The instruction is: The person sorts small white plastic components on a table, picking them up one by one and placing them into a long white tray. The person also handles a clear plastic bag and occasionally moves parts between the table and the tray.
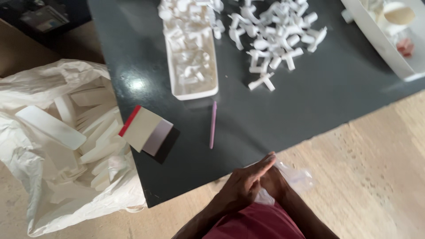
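My left hand [241, 188] and my right hand [273, 182] are pressed together at the near edge of the dark table [327, 88], both closed on a small clear plastic bag [297, 178] that sticks out to the right of them. A thin purple stick [213, 124] lies on the table just beyond my hands. To its left rests a cream card pad with a red edge [145, 129]. Farther back, a long white tray [191, 57] holds small white plastic pieces, and a loose heap of white cross-shaped pieces [276, 33] lies to its right.
A large white plastic bag [57, 141] full of flat white strips sits on the floor at the left, against the table corner. A white bin [385, 40] with a few items stands at the far right. Beige floor [376, 177] lies to the right.
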